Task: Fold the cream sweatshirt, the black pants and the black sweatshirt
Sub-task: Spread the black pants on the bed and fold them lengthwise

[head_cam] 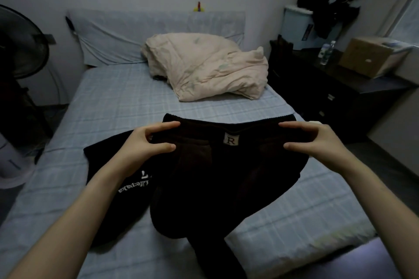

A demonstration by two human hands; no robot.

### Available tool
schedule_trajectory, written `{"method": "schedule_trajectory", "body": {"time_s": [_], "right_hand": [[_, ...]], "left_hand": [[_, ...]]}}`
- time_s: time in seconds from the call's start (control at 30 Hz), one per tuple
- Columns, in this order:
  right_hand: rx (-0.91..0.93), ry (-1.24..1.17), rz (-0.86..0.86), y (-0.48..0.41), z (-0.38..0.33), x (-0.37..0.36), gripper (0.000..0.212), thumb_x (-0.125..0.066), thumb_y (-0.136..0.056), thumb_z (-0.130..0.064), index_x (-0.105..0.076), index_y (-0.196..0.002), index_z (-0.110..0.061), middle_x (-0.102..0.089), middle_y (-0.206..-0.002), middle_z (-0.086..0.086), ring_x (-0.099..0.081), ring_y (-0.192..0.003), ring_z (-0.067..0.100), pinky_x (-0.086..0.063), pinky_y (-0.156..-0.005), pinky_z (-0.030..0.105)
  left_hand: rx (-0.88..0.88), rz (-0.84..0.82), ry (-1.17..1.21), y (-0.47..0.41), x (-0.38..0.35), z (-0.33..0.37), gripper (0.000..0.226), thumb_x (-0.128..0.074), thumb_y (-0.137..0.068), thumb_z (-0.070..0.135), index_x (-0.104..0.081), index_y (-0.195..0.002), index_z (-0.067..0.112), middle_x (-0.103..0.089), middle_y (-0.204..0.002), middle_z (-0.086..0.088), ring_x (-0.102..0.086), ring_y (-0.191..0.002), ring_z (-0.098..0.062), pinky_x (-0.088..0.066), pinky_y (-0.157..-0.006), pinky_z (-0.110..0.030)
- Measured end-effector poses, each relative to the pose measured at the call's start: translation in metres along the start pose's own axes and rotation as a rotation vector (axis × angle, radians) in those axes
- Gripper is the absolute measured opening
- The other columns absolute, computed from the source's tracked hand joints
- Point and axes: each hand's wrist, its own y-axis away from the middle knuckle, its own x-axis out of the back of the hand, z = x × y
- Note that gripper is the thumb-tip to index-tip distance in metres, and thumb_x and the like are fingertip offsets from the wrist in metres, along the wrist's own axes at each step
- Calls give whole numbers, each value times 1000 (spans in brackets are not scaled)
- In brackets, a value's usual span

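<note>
Both hands hold up the thick, fleecy black pants (215,179) by the waistband. The left hand (145,142) pinches one end between thumb and curved fingers, and the right hand (317,140) pinches the other, with a square white label (231,140) midway between the fingertips. Below the fingers the legs sag onto the blue checked bedsheet (113,102). The cloth looks soft, floppy and fairly weighty, so the waistband corners seem the surest hold. A black sweatshirt with white lettering (106,158) lies beneath the left wrist.

Half-hidden black sweatshirt (102,150) behind black pants (215,176)
</note>
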Motion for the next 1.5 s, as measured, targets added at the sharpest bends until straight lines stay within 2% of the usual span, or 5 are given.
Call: {"method": "schedule_trajectory", "body": {"time_s": [0.2,0.47,0.93,1.3,1.5], "right_hand": [[-44,1,-58,-15,39,115,50,-80,-74,0,-72,-115,-27,-74,-103,-12,-70,-99,6,-56,-73,16],[-56,40,-158,-41,79,199,50,-80,-72,-1,-72,-115,-26,-72,-108,-10,-68,-96,-4,-51,-69,8],[-276,136,-257,-161,232,150,49,-80,-77,-2,-72,-117,-30,-70,-111,-15,-64,-101,-7,-51,-80,9],[-187,258,-393,-388,322,121,50,-79,-78,-4,-68,-122,-26,-71,-108,-2,-63,-86,-14,-48,-73,5],[-59,358,-322,-507,387,48,52,-73,-85,-8,-61,-133,-22,-61,-118,4,-58,-109,15,-43,-85,18]], "left_hand": [[42,60,103,-13,-119,36,54,-76,-75,-6,-70,-115,30,-69,-105,12,-60,-102,15,-45,-78,-4],[175,47,196,-37,-196,35,54,-77,-76,-3,-71,-119,29,-71,-117,4,-66,-112,-13,-53,-92,-31],[519,15,268,-163,-227,-109,56,-72,-77,-10,-68,-123,22,-72,-116,-2,-67,-111,-20,-51,-100,-39],[521,39,119,-353,-200,-198,56,-72,-81,-7,-66,-125,27,-69,-118,2,-67,-107,-12,-54,-81,-16],[419,190,-198,-459,-183,-256,55,-66,-87,-2,-55,-137,18,-56,-134,-5,-56,-119,-2,-39,-95,-6]]}}
